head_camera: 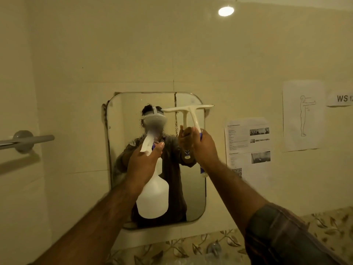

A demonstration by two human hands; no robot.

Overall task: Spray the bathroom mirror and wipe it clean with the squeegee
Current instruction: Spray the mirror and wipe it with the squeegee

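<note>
A rounded rectangular mirror (122, 119) hangs on the cream tiled wall at centre. Spray droplets mist its upper middle. My left hand (145, 159) grips the neck of a white spray bottle (152, 197), held upright in front of the mirror with its nozzle aimed at the glass. My right hand (204, 148) holds the handle of a white squeegee (189, 109), whose blade lies level near the mirror's upper right part. Whether the blade touches the glass I cannot tell. The mirror reflects me and both tools.
A grey towel bar (28, 139) sticks out from the wall at left. Printed paper sheets (248, 146) and a figure drawing (303, 115) are taped to the wall at right. A leaf-patterned tile band (191, 247) runs below the mirror, with a metal fitting (214, 247) on it.
</note>
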